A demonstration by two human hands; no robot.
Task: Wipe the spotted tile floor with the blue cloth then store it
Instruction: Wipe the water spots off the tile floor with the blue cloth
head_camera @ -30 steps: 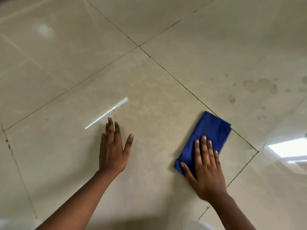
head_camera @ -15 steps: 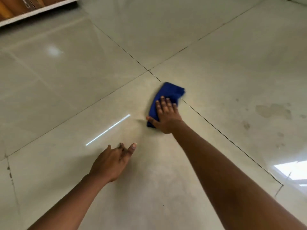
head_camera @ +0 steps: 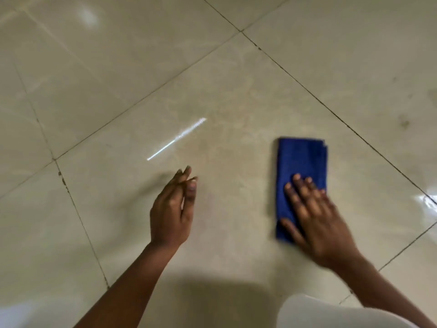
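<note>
A folded blue cloth (head_camera: 301,162) lies flat on the glossy beige tile floor (head_camera: 236,102), right of centre. My right hand (head_camera: 314,216) presses flat on the cloth's near half, fingers spread, and covers that part. My left hand (head_camera: 172,209) is left of the cloth, apart from it, turned on its edge with fingers together and holding nothing. A few dark spots (head_camera: 404,124) mark the tile at the far right.
Dark grout lines (head_camera: 307,88) cross the floor diagonally. A bright streak of reflected light (head_camera: 176,139) lies ahead of my left hand. A pale garment (head_camera: 331,313) shows at the bottom right edge.
My right hand has pulled the cloth back toward me and to the right from the tile corner. My left hand has lifted off its flat palm and turned on edge.
</note>
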